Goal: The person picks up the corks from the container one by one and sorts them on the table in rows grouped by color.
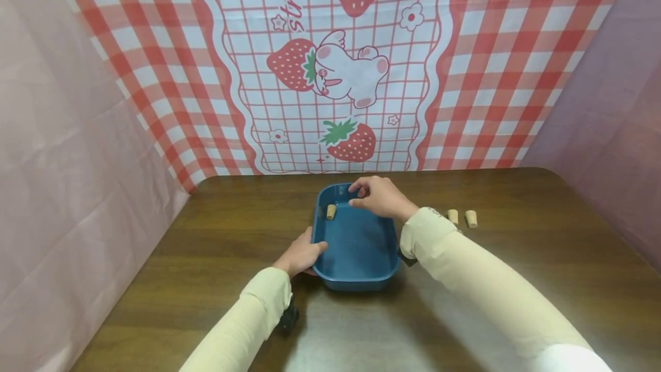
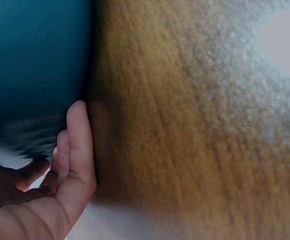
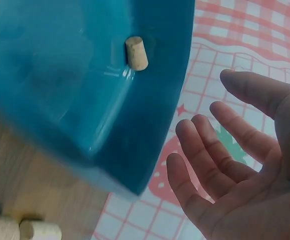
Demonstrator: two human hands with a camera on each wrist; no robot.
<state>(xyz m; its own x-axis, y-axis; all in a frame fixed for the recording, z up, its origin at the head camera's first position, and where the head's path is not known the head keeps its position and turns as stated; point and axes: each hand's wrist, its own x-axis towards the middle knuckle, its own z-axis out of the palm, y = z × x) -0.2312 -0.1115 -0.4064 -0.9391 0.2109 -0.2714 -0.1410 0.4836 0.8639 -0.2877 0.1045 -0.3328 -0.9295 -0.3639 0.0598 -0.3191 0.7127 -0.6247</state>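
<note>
A deep blue tray (image 1: pixel 356 245) with rounded corners stands in the middle of the table. My left hand (image 1: pixel 302 252) grips its left wall, the thumb over the rim and the other fingers outside, low against the tray in the left wrist view. Inside the tray, near the far left, is one small cork stopper (image 1: pixel 331 212), also visible in the right wrist view (image 3: pixel 136 53). Over the tray's far right part, my right hand (image 1: pixel 382 197) hovers with loosely bent, spread fingers and nothing between them.
Two more cork stoppers, one (image 1: pixel 453 216) beside another (image 1: pixel 471 219), stand on the brown wooden table (image 1: pixel 521 245) right of the tray, close to my right sleeve. A red-and-white checked cloth (image 1: pixel 490 102) with strawberries hangs behind the table's far edge.
</note>
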